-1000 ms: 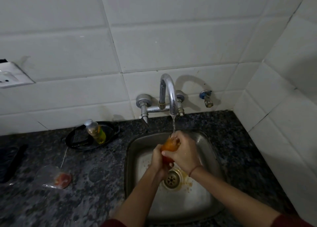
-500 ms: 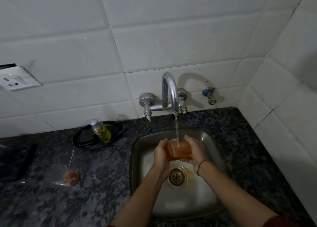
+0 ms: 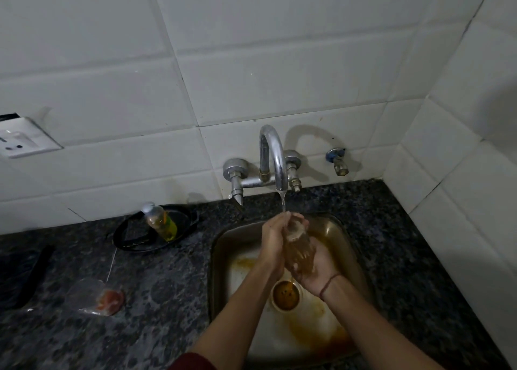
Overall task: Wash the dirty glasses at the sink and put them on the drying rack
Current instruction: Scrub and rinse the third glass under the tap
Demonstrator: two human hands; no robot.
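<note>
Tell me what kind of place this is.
Most likely a home kitchen corner: a small steel sink set into a dark speckled stone counter, a wall-mounted tap running, white tiled walls, and both hands holding a glass under the water.

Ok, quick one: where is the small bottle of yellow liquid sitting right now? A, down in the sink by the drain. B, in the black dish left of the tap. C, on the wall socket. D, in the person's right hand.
B: the small bottle lies tilted in the black dish on the counter, left of the tap; both hands are on the glass.
</note>
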